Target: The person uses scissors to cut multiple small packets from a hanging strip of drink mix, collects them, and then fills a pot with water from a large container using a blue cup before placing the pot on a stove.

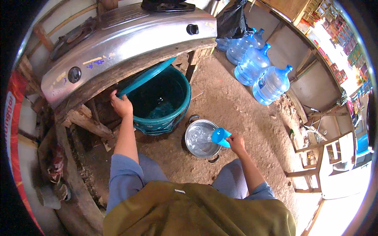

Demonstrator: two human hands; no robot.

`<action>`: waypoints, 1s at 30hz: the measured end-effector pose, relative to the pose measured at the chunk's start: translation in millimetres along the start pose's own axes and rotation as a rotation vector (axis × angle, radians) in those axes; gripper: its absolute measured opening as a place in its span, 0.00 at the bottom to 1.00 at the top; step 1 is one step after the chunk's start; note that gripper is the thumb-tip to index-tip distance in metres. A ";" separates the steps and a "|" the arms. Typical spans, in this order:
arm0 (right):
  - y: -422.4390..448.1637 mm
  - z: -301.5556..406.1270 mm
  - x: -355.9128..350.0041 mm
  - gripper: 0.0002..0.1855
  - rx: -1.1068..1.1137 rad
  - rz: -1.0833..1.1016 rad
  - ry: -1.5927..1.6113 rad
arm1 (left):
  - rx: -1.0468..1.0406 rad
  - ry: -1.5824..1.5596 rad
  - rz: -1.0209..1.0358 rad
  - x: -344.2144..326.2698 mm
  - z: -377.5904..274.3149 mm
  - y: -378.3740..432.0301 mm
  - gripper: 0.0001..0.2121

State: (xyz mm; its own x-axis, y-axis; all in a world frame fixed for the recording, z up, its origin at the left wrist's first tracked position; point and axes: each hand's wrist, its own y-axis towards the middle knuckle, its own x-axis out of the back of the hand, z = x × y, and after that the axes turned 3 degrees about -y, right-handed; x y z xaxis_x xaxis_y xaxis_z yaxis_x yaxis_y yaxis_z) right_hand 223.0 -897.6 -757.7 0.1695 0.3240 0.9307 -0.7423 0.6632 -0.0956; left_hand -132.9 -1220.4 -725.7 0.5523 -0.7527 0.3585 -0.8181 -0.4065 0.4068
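Note:
My left hand (pixel 121 103) grips the edge of a teal plastic lid (pixel 147 77), holding it tilted up over a large green plastic tub (pixel 186 103) with water inside. In my right hand (pixel 237 143) is a blue plastic cup (pixel 221 137), tipped over a metal pot (pixel 203 138). Water runs from the cup into the pot, where the surface is rippled. The pot has two dark loop handles and stands on the dirt floor, to the right of the tub and in front of my knees.
Above the tub, a steel gas stove (pixel 133 41) rests on a wooden bench (pixel 189 47). Several blue water jugs (pixel 273 84) stand at the back right, beside a black plastic bag (pixel 231 20). A wooden chair (pixel 319 165) is at the right; a timber leg (pixel 94 125) stands near my left arm.

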 end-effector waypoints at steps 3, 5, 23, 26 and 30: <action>-4.1 -1.0 -10.3 0.10 0.070 -0.053 -0.162 | -0.014 -0.034 0.038 -0.9 5.8 3.8 0.18; -8.2 -1.4 -15.7 0.08 0.094 -0.088 -0.226 | -0.021 -0.025 0.008 -2.8 5.0 1.3 0.18; 31.1 55.8 -7.1 0.09 0.700 -0.440 -0.592 | 0.008 0.019 0.012 0.3 -0.9 1.3 0.18; 51.3 133.4 24.8 0.08 0.835 -0.480 -0.319 | 0.026 0.021 0.026 6.2 -5.3 -0.4 0.18; 86.9 219.7 6.0 0.06 0.999 -0.344 -0.262 | 0.024 0.015 0.030 7.1 -2.7 2.1 0.19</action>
State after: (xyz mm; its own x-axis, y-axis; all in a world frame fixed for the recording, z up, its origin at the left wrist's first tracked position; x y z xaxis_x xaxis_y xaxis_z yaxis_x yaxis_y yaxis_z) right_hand 17.0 -986.2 -682.9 0.4134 -0.0061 0.9105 -0.8935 -0.1954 0.4043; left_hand -130.3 -1225.2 -720.0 0.5298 -0.7567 0.3831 -0.8378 -0.3967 0.3752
